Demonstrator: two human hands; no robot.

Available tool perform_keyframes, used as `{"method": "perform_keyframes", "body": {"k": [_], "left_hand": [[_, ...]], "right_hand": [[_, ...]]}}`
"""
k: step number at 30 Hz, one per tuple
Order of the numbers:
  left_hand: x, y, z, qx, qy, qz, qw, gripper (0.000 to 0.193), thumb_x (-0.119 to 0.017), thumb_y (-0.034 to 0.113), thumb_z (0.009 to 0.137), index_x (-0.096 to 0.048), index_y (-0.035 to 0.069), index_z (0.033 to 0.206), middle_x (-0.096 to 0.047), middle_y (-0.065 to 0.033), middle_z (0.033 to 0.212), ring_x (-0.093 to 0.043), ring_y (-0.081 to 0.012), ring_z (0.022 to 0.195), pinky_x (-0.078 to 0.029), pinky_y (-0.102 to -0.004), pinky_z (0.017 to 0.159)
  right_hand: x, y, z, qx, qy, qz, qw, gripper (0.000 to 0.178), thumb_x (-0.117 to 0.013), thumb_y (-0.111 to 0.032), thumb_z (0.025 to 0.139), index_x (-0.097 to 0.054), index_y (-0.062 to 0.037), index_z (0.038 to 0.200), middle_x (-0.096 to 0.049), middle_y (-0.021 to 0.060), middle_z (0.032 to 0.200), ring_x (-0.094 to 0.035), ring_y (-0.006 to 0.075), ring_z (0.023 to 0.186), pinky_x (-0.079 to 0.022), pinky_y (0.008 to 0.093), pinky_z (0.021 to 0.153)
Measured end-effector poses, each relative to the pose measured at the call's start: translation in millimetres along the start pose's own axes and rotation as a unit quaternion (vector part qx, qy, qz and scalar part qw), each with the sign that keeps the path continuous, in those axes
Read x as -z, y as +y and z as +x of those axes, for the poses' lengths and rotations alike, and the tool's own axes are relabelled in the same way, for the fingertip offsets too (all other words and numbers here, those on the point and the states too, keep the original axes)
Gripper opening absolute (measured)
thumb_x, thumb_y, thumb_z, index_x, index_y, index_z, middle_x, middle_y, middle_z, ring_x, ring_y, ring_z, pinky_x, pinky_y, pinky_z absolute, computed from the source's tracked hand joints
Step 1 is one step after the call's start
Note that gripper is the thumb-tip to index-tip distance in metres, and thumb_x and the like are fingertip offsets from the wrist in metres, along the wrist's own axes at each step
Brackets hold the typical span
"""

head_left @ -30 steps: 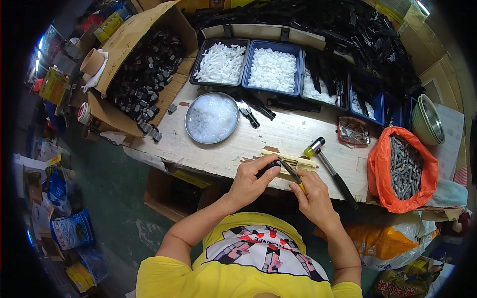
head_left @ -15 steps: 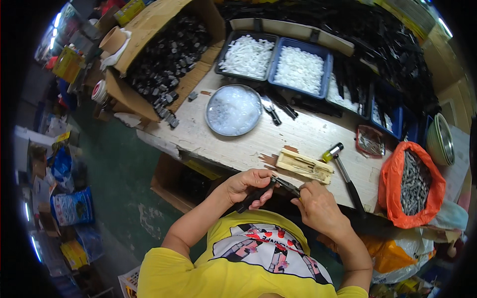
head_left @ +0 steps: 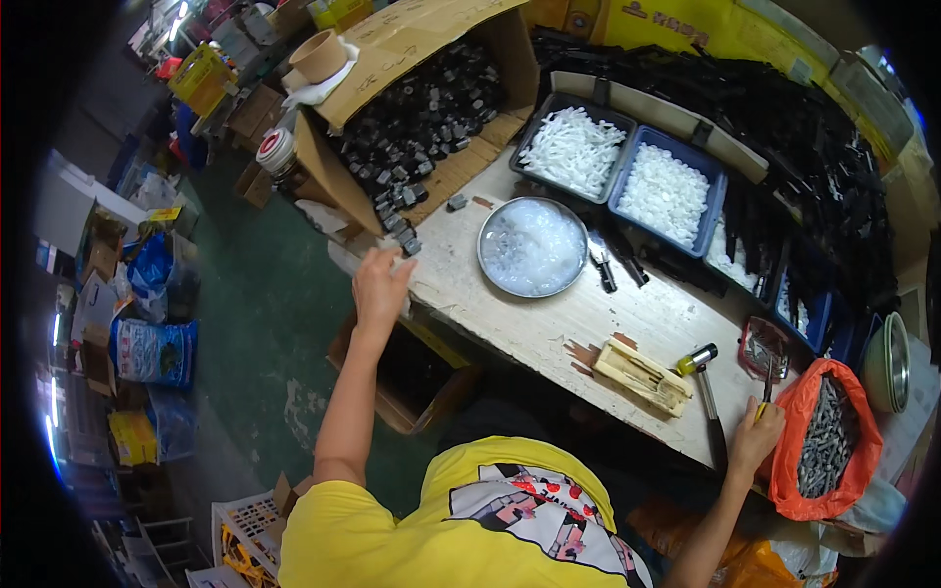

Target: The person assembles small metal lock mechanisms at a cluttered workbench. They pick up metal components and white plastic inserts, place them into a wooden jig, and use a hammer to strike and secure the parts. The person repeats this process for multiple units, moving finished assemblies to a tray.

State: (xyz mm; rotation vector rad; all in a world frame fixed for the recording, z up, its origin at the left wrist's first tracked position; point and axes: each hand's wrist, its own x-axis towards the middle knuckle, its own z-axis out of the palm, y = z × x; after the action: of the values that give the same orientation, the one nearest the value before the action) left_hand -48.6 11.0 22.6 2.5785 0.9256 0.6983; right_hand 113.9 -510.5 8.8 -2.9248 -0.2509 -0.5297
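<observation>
My left hand (head_left: 379, 289) is at the near corner of the cardboard box (head_left: 319, 167), fingers apart and just below a small dark grey block (head_left: 408, 243) at the edge of a heap of such blocks (head_left: 421, 127). Whether a fingertip touches that block is hard to see. On the right, my right hand (head_left: 757, 436) is closed around pliers (head_left: 767, 384) with a yellow grip. Their slim dark jaws point away from me, over the small red tray (head_left: 753, 365) of thin metal pieces.
A round metal dish (head_left: 487, 271) of clear pieces stands mid-table. Beyond are trays (head_left: 616, 206) of white plastic parts and piled black parts (head_left: 833, 196). A cream fixture (head_left: 642, 377) and a hammer (head_left: 708, 402) lie nearer. An orange bag (head_left: 784, 485) holds grey metal pieces.
My hands have parted: the left let go of a black part and moved left to the box, while the right carried the pliers right to the red tray. The view has shifted too.
</observation>
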Motion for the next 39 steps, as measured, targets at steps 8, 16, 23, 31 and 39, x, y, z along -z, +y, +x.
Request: {"method": "perform_keyframes", "body": {"k": [8, 16, 23, 31, 39], "left_hand": [[-51.1, -20.5, 25.3, -0.080, 0.057, 0.010, 0.995, 0.022, -0.065, 0.009, 0.072, -0.055, -0.001, 0.088, -0.053, -0.0165, 0.083, -0.051, -0.0367, 0.079, -0.042, -0.0413, 0.068], [-49.8, -0.8, 10.4, -0.148, 0.011, 0.084, 0.985, 0.011, -0.057, 0.007, 0.079, -0.053, -0.002, 0.086, -0.048, -0.0176, 0.084, -0.049, -0.0359, 0.080, -0.041, -0.0441, 0.070], [-47.3, 9.5, 1.9, -0.153, 0.014, 0.082, 0.985, 0.017, -0.056, 0.005, 0.078, -0.055, -0.005, 0.091, -0.047, -0.0161, 0.090, -0.047, -0.0327, 0.087, -0.040, -0.0424, 0.076], [-45.0, -42.0, 11.8, 0.029, -0.047, -0.194, 0.980, 0.025, -0.056, 0.003, 0.080, -0.055, -0.006, 0.103, -0.052, -0.0072, 0.085, -0.053, -0.0202, 0.074, -0.042, -0.0291, 0.065], [-5.6, 39.0, -12.5, 0.147, -0.123, -0.522, 0.831, 0.021, -0.055, 0.005, 0.085, -0.058, -0.003, 0.103, -0.058, -0.0034, 0.083, -0.056, -0.0093, 0.069, -0.043, -0.0213, 0.057]], "right_hand": [[-12.2, 0.0, 10.2, 0.007, 0.107, -0.052, 0.993, 0.022, -0.063, -0.020, 0.076, -0.056, 0.0014, 0.080, -0.053, 0.0187, 0.094, -0.048, 0.0346, 0.088, -0.037, 0.0437, 0.075], [-15.2, -74.5, 109.9, 0.126, 0.125, 0.096, 0.980, 0.012, -0.062, -0.010, 0.074, -0.061, -0.0094, 0.086, -0.055, 0.0052, 0.087, -0.049, 0.0240, 0.086, -0.033, 0.0389, 0.074], [-56.4, -107.6, 196.8, 0.080, 0.091, -0.066, 0.990, 0.007, -0.062, -0.016, 0.071, -0.061, -0.0094, 0.075, -0.059, 0.0097, 0.073, -0.057, 0.0261, 0.075, -0.038, 0.0400, 0.067], [-7.6, -103.9, 168.5, 0.016, -0.015, 0.412, 0.911, 0.017, -0.059, -0.010, 0.075, -0.064, -0.0018, 0.089, -0.063, 0.0135, 0.069, -0.061, 0.0246, 0.060, -0.048, 0.0341, 0.059], [8.7, -94.4, 44.5, 0.371, -0.162, 0.269, 0.874, 0.027, -0.066, -0.001, 0.065, -0.061, -0.0063, 0.091, -0.060, 0.0076, 0.081, -0.055, 0.0247, 0.074, -0.043, 0.0347, 0.067]]}}
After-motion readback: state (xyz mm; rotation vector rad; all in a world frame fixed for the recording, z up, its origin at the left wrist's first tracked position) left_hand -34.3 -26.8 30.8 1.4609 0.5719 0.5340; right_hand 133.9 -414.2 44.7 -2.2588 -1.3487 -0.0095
